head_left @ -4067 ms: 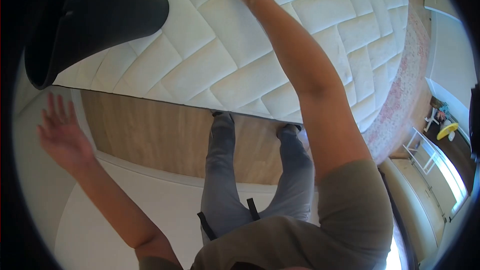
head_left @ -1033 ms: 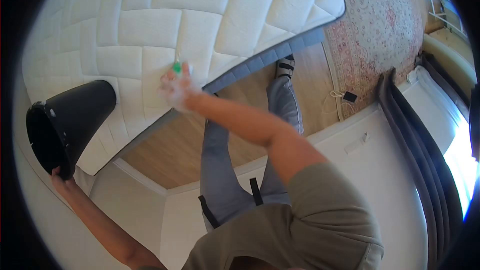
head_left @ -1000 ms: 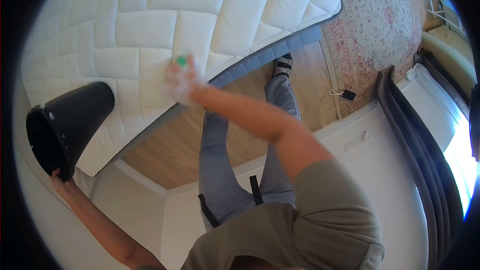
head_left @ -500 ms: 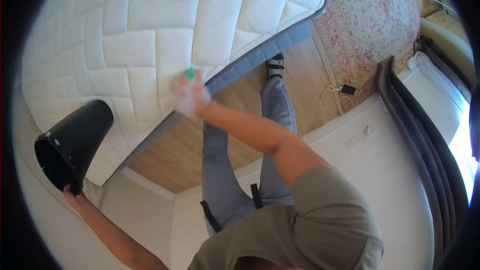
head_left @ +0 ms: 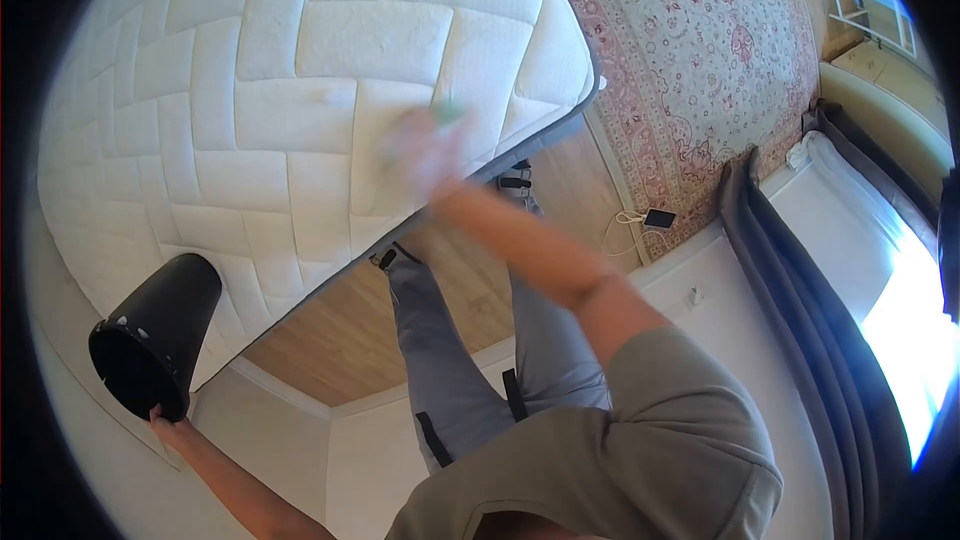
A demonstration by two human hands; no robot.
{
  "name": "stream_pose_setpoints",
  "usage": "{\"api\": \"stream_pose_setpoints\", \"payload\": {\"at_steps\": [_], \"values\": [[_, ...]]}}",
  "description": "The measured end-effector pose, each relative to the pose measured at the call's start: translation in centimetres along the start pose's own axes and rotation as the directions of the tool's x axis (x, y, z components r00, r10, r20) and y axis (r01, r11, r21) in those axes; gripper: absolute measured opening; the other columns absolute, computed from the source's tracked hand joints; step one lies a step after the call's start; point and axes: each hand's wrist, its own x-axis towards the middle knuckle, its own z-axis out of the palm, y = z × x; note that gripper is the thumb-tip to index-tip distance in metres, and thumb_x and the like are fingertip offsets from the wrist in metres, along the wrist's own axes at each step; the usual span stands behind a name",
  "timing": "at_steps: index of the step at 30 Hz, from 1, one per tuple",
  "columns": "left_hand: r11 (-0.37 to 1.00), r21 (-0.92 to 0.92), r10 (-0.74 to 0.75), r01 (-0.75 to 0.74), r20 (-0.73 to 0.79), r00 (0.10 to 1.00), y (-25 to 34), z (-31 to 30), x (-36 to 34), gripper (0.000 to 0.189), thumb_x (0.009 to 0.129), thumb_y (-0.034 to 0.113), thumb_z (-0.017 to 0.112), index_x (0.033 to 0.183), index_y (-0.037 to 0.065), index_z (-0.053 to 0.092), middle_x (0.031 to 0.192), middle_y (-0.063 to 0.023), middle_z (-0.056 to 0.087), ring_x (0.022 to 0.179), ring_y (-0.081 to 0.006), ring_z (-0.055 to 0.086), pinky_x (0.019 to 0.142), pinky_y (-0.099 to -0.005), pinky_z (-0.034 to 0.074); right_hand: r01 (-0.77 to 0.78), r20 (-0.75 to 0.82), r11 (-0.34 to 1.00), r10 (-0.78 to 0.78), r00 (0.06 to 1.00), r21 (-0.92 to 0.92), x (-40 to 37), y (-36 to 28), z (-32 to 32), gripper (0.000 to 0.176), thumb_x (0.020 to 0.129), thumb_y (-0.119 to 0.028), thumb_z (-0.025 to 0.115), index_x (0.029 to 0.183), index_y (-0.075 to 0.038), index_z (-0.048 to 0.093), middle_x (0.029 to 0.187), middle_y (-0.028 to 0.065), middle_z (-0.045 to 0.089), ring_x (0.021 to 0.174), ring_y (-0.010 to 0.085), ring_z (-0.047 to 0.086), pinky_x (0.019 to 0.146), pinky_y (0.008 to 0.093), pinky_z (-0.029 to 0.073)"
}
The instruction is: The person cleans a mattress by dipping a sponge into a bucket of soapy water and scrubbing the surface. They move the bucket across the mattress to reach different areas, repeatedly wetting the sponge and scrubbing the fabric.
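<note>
The person's left hand (head_left: 172, 429) is low at the left edge of the view, its fingers closed on the rim of a black bucket (head_left: 155, 348), which hangs tilted with its open mouth turned down towards the hand and its base against the near edge of the quilted mattress (head_left: 290, 110). The right hand (head_left: 424, 148) reaches forward over the mattress, close to the corner and just inside its grey border; it is smeared by motion, so it is not possible to tell whether it is open or clenched. A small green object (head_left: 447, 114) shows at the fingertips (too blurred to name), over the white quilting and well apart from the bucket. The two hands are far from each other, with a broad stretch of mattress between them. Below the right arm, the person's legs in grey trousers (head_left: 440, 360) stand on the wooden floor (head_left: 320, 355), beside the mattress edge. Farther right lies a patterned rug (head_left: 700, 60), with a phone (head_left: 660, 218) on a white cable at its border, near a dark curtain (head_left: 790, 280).
</note>
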Motion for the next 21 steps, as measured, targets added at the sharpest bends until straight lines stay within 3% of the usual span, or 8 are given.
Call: {"api": "stream_pose_setpoints", "payload": {"at_steps": [3, 4, 6, 8, 10, 15, 17, 21], "values": [[1.000, 0.001, -0.003, 0.003, -0.026, 1.000, 0.6, 0.8, -1.6, 0.048, 0.065, -0.002, 0.045, 0.113, -0.002, 0.046, 0.106, -0.0178, 0.052, 0.096, -0.0340, 0.053, 0.085, -0.0453, 0.047, -0.602, 0.503, 0.739, 0.413, 0.760, 0.302, 1.5, 9.0, -4.5, 0.040, 0.084, -0.053, 0.040, 0.085, -0.013, 0.044, 0.085, 0.0023, 0.044, 0.083, 0.0163, 0.045, 0.077, 0.0313, 0.041], [1.000, 0.004, -0.007, 0.008, -0.034, 0.999, 0.9, 0.6, -2.0, 0.048, 0.065, -0.001, 0.045, 0.114, -0.002, 0.046, 0.107, -0.0179, 0.051, 0.096, -0.0340, 0.053, 0.085, -0.0454, 0.047, -0.280, 0.373, 0.865, 0.444, 0.815, -0.417, 2.0, 8.6, -3.9, 0.045, 0.082, -0.058, 0.040, 0.087, -0.014, 0.044, 0.087, 0.0030, 0.044, 0.083, 0.0167, 0.045, 0.077, 0.0319, 0.041], [1.000, 0.019, -0.019, 0.020, -0.050, 0.999, 0.6, 1.0, -2.6, 0.050, 0.066, -0.001, 0.044, 0.115, -0.002, 0.046, 0.108, -0.0180, 0.051, 0.097, -0.0341, 0.053, 0.086, -0.0457, 0.046, -0.044, 0.148, 0.608, 0.262, 0.954, -0.793, 5.1, 3.3, -2.3, 0.059, 0.076, -0.069, 0.034, 0.093, -0.014, 0.045, 0.090, 0.0040, 0.045, 0.090, 0.0198, 0.046, 0.082, 0.0431, 0.039], [0.999, 0.028, -0.033, 0.035, -0.059, 0.998, 0.8, 1.1, -3.0, 0.051, 0.066, -0.001, 0.044, 0.117, -0.002, 0.045, 0.110, -0.0182, 0.051, 0.098, -0.0341, 0.053, 0.086, -0.0460, 0.046, -0.155, 0.031, 0.794, 0.214, 0.976, -0.588, 7.9, -9.4, 7.0, 0.075, 0.070, -0.079, 0.023, 0.103, -0.016, 0.049, 0.096, 0.0031, 0.049, 0.101, 0.0266, 0.046, 0.086, 0.0570, 0.033], [0.999, 0.006, -0.054, 0.054, -0.042, 0.998, 0.4, 0.7, -2.7, 0.052, 0.067, 0.000, 0.044, 0.119, -0.002, 0.044, 0.112, -0.0191, 0.050, 0.099, -0.0352, 0.052, 0.087, -0.0467, 0.045, -0.241, 0.543, 0.912, 0.394, 0.742, -0.332, 10.1, -13.0, 9.5, 0.065, 0.073, -0.072, 0.035, 0.108, -0.019, 0.050, 0.101, 0.0051, 0.050, 0.103, 0.0320, 0.044, 0.085, 0.0604, 0.029], [0.993, -0.097, -0.068, 0.066, -0.014, 0.998, -0.5, -0.3, -0.4, 0.054, 0.067, 0.000, 0.044, 0.121, -0.001, 0.043, 0.115, -0.0202, 0.049, 0.101, -0.0367, 0.051, 0.089, -0.0477, 0.044, 0.276, 0.159, 0.851, -0.228, 0.960, -0.447, 6.8, 2.1, 6.3, 0.056, 0.073, -0.070, 0.041, 0.087, -0.018, 0.055, 0.095, 0.0026, 0.049, 0.097, 0.0193, 0.045, 0.083, 0.0401, 0.038], [0.994, -0.100, -0.050, 0.050, -0.001, 0.999, -0.8, 0.0, 0.0, 0.055, 0.067, 0.000, 0.044, 0.121, -0.001, 0.043, 0.115, -0.0198, 0.049, 0.101, -0.0364, 0.051, 0.089, -0.0475, 0.044, -0.405, 0.050, 0.914, 0.404, 0.913, 0.014, 2.9, 15.1, -0.4, 0.051, 0.077, -0.070, 0.035, 0.074, -0.021, 0.048, 0.068, -0.0062, 0.045, 0.062, 0.0102, 0.044, 0.058, 0.0256, 0.040], [0.990, -0.134, -0.035, 0.035, 0.006, 0.999, -0.8, -0.9, -0.4, 0.055, 0.066, -0.001, 0.043, 0.121, 0.000, 0.043, 0.115, -0.0191, 0.049, 0.101, -0.0357, 0.051, 0.089, -0.0472, 0.044, -0.723, 0.338, 0.593, 0.640, 0.691, 0.355, 3.2, 23.3, -6.2, 0.042, 0.081, -0.058, 0.043, 0.082, -0.017, 0.051, 0.081, -0.0012, 0.048, 0.080, 0.0132, 0.046, 0.073, 0.0325, 0.040]]}}
